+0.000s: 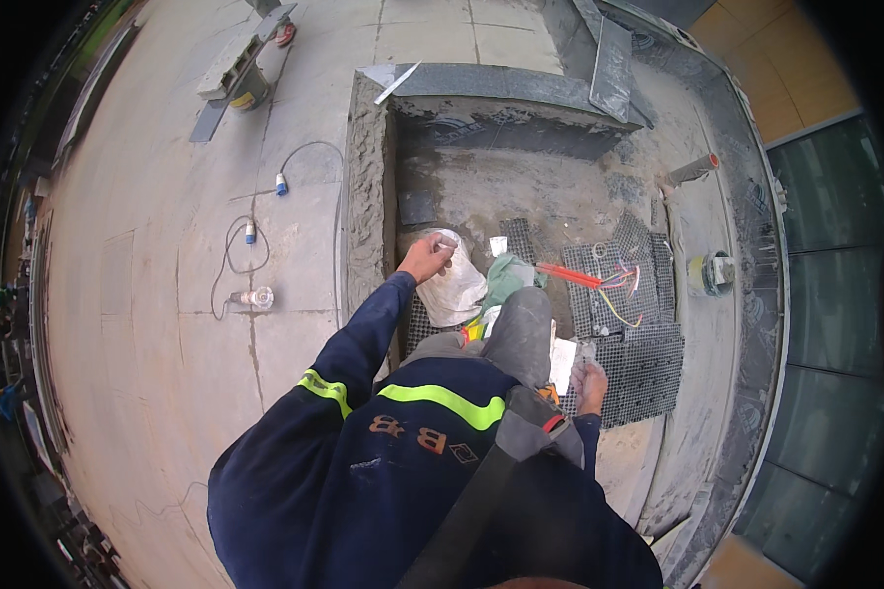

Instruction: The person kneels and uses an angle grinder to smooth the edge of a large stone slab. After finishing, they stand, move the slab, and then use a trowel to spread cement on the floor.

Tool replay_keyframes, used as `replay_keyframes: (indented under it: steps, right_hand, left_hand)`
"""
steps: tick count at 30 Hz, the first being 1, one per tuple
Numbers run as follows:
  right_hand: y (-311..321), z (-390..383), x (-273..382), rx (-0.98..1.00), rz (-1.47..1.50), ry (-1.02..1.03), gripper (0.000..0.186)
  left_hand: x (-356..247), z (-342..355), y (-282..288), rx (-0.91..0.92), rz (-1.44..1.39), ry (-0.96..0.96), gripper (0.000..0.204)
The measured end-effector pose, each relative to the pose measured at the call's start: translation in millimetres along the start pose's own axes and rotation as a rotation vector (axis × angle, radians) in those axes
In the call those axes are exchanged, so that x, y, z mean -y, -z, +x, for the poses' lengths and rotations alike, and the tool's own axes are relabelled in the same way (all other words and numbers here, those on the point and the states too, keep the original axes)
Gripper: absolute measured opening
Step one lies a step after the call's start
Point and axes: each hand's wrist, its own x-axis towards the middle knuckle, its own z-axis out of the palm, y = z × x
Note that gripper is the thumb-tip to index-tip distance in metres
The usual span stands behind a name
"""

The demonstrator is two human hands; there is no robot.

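Observation:
My left hand is closed at the top of a white sack, its fingertips on something small and pale that I cannot make out. My right hand, low at the right beside my knee, has curled fingers on what looks like clear plastic, beside a white sheet. Right of the sack lie a green cloth or bag and an orange conduit with coloured wires fanning from its end. Dark mesh mats lie underneath, inside a cement-walled recess.
A grey slab leans at the recess's back corner. A bucket and a pipe stub are at the right. Cable connectors lie on the left paving; another bucket carrying a block stands at upper left.

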Motion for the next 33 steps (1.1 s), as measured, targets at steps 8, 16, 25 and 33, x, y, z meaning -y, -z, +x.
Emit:
replay_keyframes:
  steps: [8,16,25,33]
  right_hand:
    - [-118.4,158.1,14.8,0.648,-0.417,0.188,0.012]
    - [-227.9,365.1,76.8,0.758,-1.215,0.502,0.016]
    - [-379.2,487.3,296.7,0.426,-0.467,-0.351,0.016]
    - [-427.1,513.7,364.7,0.284,-0.532,-0.183,0.028]
  left_hand:
    - [11.2,121.8,36.3,-0.496,0.019,-0.107,0.028]
    - [-35.0,408.7,141.5,-0.668,0.272,-0.090,0.028]
    - [-21.1,707.4,269.3,-0.933,0.942,0.115,0.039]
    - [-5.2,750.9,290.5,-0.622,0.834,0.349,0.054]
